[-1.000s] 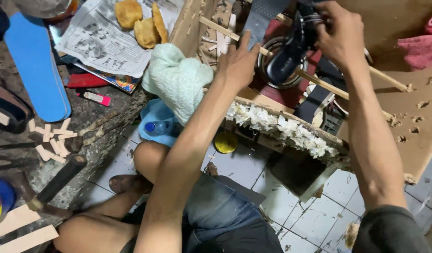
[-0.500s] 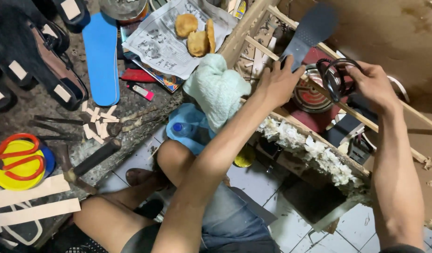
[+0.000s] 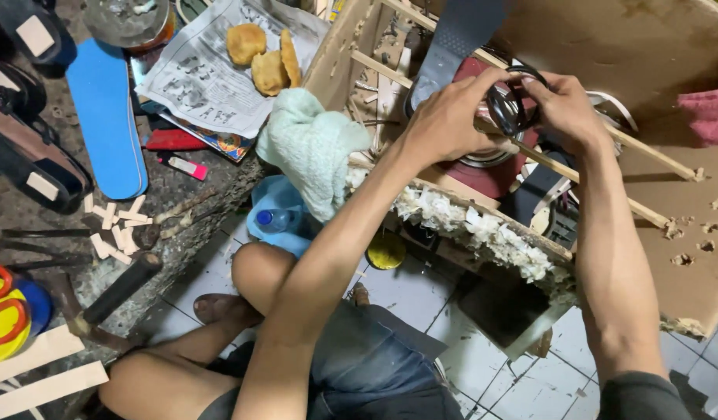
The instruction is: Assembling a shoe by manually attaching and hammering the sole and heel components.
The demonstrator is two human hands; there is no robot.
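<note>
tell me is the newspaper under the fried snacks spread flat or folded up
Spread open. The newspaper lies as a flat sheet on the worktop with three fried snacks on it; only its edges curl slightly.

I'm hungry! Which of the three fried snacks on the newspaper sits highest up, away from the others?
The round golden snack sits highest; the other two touch each other beside it.

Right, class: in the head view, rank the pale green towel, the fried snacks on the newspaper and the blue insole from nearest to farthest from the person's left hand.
1. Pale green towel: just left of the left hand.
2. Fried snacks: further left, up on the newspaper.
3. Blue insole: far left, on the dark worktop.
</note>
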